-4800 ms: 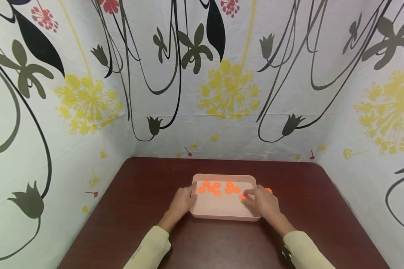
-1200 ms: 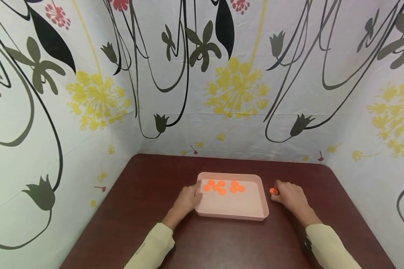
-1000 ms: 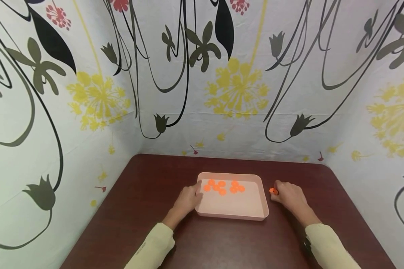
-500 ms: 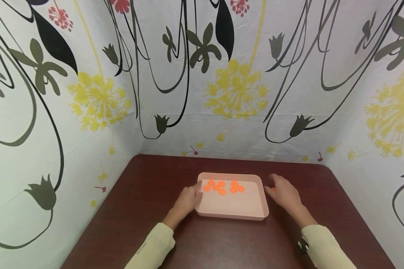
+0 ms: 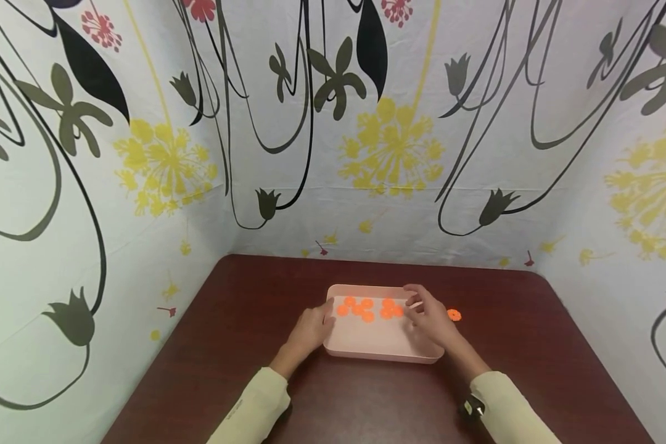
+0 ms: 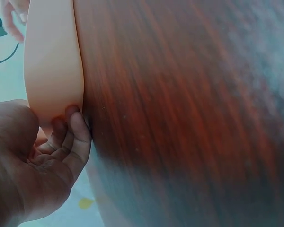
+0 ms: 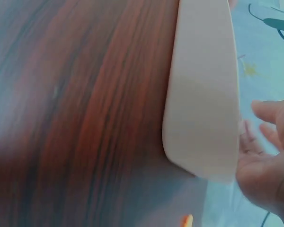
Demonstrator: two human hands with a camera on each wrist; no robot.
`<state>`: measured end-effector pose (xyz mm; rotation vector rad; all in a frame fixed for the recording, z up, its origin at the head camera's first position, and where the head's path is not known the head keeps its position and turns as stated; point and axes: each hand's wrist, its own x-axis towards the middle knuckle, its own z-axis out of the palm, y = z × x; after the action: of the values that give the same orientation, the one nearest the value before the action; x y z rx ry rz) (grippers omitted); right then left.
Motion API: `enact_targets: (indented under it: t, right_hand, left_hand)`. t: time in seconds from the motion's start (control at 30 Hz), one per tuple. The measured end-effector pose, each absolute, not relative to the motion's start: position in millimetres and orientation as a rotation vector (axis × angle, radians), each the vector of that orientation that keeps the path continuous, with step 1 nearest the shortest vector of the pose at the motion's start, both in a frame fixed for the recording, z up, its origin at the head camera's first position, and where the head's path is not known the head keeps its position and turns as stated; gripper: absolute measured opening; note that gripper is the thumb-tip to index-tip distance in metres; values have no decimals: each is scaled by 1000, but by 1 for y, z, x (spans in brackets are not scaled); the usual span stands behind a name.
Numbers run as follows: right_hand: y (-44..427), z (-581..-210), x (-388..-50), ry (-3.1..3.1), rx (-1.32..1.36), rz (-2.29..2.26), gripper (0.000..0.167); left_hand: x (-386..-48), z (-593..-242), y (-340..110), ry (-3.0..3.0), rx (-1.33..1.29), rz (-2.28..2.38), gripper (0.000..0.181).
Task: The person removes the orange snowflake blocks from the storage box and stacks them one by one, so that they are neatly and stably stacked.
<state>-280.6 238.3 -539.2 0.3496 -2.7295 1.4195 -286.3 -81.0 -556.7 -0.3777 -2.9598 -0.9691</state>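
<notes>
Left hand (image 5: pixel 309 330) clamped tray (image 5: pixel 369 342), lower centre of frame. Right hand (image 5: pixel 433 317) hung over its right end, fingers bent, hold unclear. Likely adding to discs (image 5: pixel 367 317); next probably needed gentle lowering.

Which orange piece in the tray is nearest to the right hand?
The rightmost orange piece in the tray, just beside the right hand; the other pieces there lie farther left.
</notes>
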Motion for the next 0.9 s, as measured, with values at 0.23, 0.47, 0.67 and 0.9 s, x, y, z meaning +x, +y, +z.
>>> enact_targets:
  t: [0.23,0.47,0.67,0.9]
  right_hand:
    - [224,-547,-294,-2720,287,1596,48]
    - [222,-554,-293,-2778,99,1409,46]
    - [223,-560,-293,-2787,44,1331,47]
    - [221,-563,-300,-2783,-10,1379,39]
  left_hand:
    - [-287,-556,-84,-2956,-401,-953,55]
    - [-290,-561,-82,-2953,-389,-959,53]
    - [-290,-561,-80,-2944,-374,-963,51]
    - [-287,-559,-85,-2929,-388,-1024,50]
